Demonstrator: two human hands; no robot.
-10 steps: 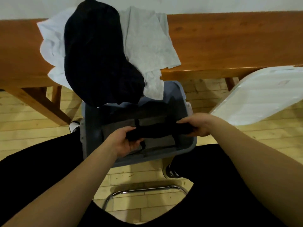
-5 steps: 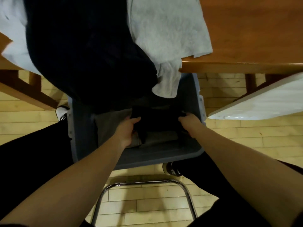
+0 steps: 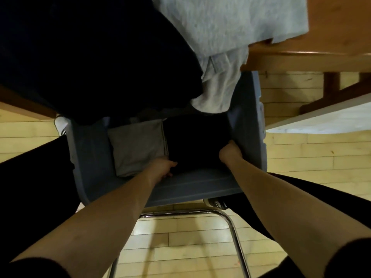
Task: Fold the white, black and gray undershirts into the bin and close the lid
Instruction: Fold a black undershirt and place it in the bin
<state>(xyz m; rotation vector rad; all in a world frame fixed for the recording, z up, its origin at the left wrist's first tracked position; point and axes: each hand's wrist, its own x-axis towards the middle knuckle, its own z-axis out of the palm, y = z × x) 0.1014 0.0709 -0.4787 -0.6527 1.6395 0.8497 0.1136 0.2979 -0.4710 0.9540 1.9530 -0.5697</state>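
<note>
Both hands are down inside the gray-blue bin [image 3: 249, 137]: left hand [image 3: 162, 167] grips the near-left edge of the folded black undershirt [image 3: 192, 141], right hand [image 3: 228, 152] its right edge, fingers curled into the cloth. Folded gray undershirt [image 3: 138, 147] lies at 9 o'clock of it, touching. Unfolded black [image 3: 90, 57] and gray [image 3: 220, 33] garments hang off the tabletop [image 3: 331, 51] at 12 o'clock; white lid [image 3: 325, 121] at 3 o'clock.

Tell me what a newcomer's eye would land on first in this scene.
First, the two bare forearms reaching down into the blue-gray bin on the floor, left hand and right hand setting a folded black undershirt beside a folded gray undershirt. Next, the loose dark garment and light gray garment draped over the wooden table's edge above the bin.
</note>
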